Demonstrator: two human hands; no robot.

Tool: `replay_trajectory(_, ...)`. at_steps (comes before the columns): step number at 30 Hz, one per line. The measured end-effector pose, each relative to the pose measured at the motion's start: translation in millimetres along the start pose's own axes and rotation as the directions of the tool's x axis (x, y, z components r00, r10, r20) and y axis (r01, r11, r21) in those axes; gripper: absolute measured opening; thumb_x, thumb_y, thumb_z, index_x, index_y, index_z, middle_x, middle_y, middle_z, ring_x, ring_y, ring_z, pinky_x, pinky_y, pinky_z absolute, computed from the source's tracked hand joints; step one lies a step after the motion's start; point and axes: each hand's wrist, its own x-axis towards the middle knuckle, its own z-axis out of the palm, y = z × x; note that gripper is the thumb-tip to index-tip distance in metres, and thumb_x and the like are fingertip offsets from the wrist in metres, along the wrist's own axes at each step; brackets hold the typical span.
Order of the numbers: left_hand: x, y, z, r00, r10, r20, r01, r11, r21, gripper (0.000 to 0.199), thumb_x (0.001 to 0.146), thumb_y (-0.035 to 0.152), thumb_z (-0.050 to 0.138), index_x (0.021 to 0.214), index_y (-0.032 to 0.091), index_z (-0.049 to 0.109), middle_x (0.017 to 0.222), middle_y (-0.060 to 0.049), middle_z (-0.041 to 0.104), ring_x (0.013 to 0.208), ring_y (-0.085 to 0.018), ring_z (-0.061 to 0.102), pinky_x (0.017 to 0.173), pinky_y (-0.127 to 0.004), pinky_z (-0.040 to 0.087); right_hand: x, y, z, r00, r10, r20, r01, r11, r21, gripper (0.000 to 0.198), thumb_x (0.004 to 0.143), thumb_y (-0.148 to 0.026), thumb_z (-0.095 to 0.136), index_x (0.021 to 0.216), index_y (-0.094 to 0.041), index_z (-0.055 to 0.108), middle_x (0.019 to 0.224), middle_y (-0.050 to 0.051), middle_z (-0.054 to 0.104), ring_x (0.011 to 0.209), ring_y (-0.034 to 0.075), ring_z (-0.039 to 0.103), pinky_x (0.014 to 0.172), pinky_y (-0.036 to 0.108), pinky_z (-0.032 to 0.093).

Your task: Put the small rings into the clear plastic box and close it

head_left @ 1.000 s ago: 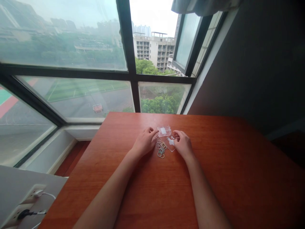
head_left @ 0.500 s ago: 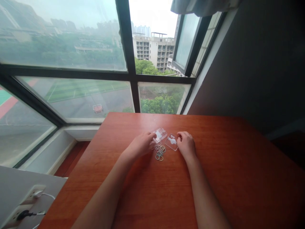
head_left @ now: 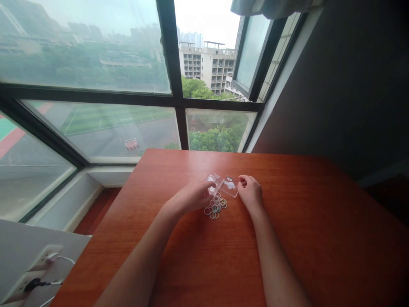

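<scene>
A small clear plastic box lies spread open on the wooden table, its tray on the left and its lid with a white printed mark on the right. In front of it is a loose pile of thin, pale rings, which look like small hair ties. My left hand hovers at the tray's left side, its fingers apart above the pile's edge and covering part of both. With fingers curled, my right hand pinches the right edge of the lid.
The brown wooden table stretches to a window with a dark frame. A dark wall rises on the right. At lower left, plugs and a white cable sit in wall sockets.
The rings are spread a little wider, with more of them showing. My left hand has shifted slightly right over the tray and its fingers have parted. My right hand stays at the lid.
</scene>
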Motion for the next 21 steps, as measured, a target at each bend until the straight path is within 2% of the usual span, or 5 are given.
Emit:
replay_trajectory(5,4.3,-16.8,-3.3,0.988,-0.106,-0.116,0.121,0.983,0.137,0.026,0.084,0.032,0.053,0.106,0.021,0.064,0.082,-0.004,0.067,0.067,-0.015,0.059,0.061,-0.023,0.039,-1.2,-3.8,2.8,1.0,0.0,0.018,-0.003,0.983,0.183,0.03,0.074,-0.016,0.05,0.099,-0.015,0.066,0.095,0.009,0.066,0.079,0.017,0.064,0.077,0.028,0.052)
replay_trajectory(8,5.9,-22.6,-2.0,0.98,-0.114,-0.161,0.141,0.975,0.17,0.024,0.084,0.038,0.056,0.099,0.022,0.067,0.089,-0.005,0.064,0.073,-0.017,0.06,0.065,-0.025,0.041,-2.1,-4.9,5.2,0.998,-0.043,0.048,0.029,0.965,0.26,0.032,0.075,-0.017,0.05,0.103,-0.014,0.065,0.103,0.011,0.065,0.086,0.017,0.064,0.079,0.028,0.053)
replay_trajectory(16,9.5,-14.5,1.8,0.977,-0.171,-0.13,0.196,0.956,0.219,0.027,0.086,0.04,0.052,0.08,0.019,0.069,0.089,-0.006,0.063,0.073,-0.015,0.058,0.062,-0.024,0.039,-4.8,-10.0,4.4,0.98,-0.167,0.105,0.154,0.981,0.119,0.036,0.073,-0.009,0.048,0.104,-0.018,0.064,0.106,0.008,0.067,0.096,0.02,0.062,0.089,0.032,0.049)
replay_trajectory(21,10.1,-12.9,3.0,0.972,-0.177,-0.154,0.212,0.942,0.258,0.028,0.087,0.041,0.051,0.079,0.02,0.068,0.088,-0.006,0.063,0.072,-0.016,0.058,0.06,-0.024,0.037,-6.7,-13.3,4.6,0.967,-0.216,0.134,0.198,0.971,0.136,0.043,0.071,-0.003,0.045,0.107,-0.018,0.063,0.11,0.007,0.066,0.101,0.018,0.061,0.094,0.031,0.046)
